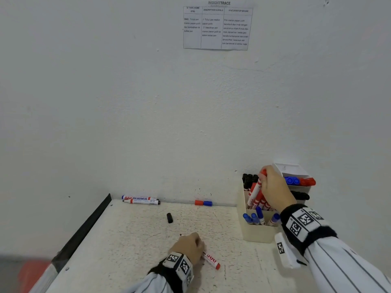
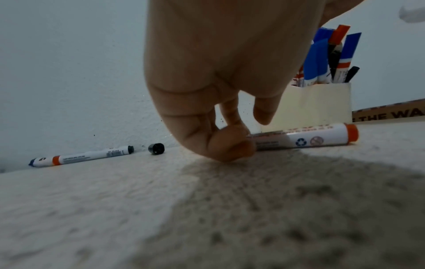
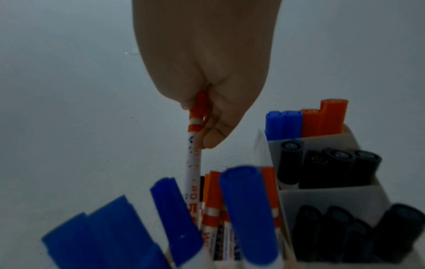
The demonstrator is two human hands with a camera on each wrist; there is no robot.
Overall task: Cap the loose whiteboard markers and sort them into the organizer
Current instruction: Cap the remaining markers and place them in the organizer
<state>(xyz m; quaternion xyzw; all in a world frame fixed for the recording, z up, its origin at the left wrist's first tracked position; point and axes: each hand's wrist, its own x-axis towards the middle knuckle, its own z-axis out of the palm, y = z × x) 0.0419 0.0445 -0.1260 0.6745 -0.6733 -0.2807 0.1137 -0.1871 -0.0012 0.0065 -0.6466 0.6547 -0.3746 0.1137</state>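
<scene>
A capped red marker [image 1: 256, 189] stands tilted in the organizer [image 1: 255, 230] at right of frame, its cap pinched by the right hand [image 1: 275, 188], fingers curled downward. Lower centre, the left hand [image 1: 188, 247] pinches an uncapped red marker [image 1: 211, 260] lying on the table [image 1: 127, 240]. By the wall, a label reads "MARKER".

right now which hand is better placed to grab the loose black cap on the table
Left. The left hand rests on the table over a red-ended white marker, just nearer than the small black cap. The right hand is holding a red-capped marker over the organizer.
</scene>
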